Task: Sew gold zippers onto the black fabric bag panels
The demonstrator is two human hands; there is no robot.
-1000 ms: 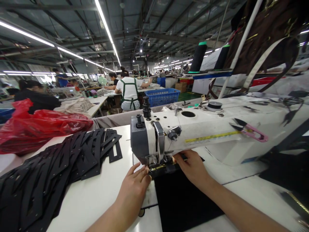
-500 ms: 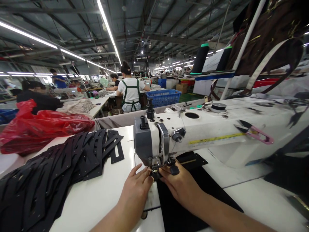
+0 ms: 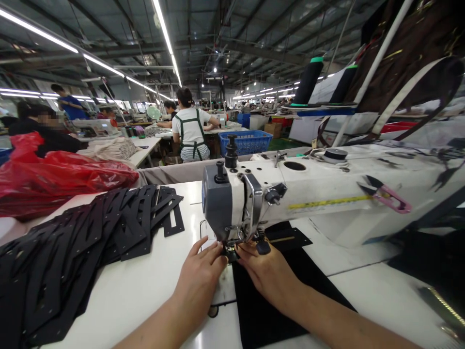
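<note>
A black fabric panel [image 3: 279,310] lies on the white table under the head of a sewing machine [image 3: 236,194], its far end showing a slotted strip [image 3: 290,238]. My left hand [image 3: 203,266] rests just left of the presser foot [image 3: 230,252], its fingers stretched toward the needle area and fingertips at the work's edge. On the other side, my right hand [image 3: 271,271] lies on the panel with fingers and thumb closed on it by the foot. The machine's parts partly hide its fingertips. The needle point itself cannot be made out.
Slotted black pieces [image 3: 109,232] lie overlapping along the left, before a red plastic bag [image 3: 69,174]. Pink-handled snips [image 3: 392,199] sit on the machine arm. Black thread cones [image 3: 308,82] stand behind it. Farther off are a blue basket [image 3: 245,141] and a seated co-worker [image 3: 189,128].
The view has shifted slightly, and the scene sits a little differently in it. Both hands remain beside the presser foot with the panel beneath the machine head. The seated co-worker's arm and head have moved.
</note>
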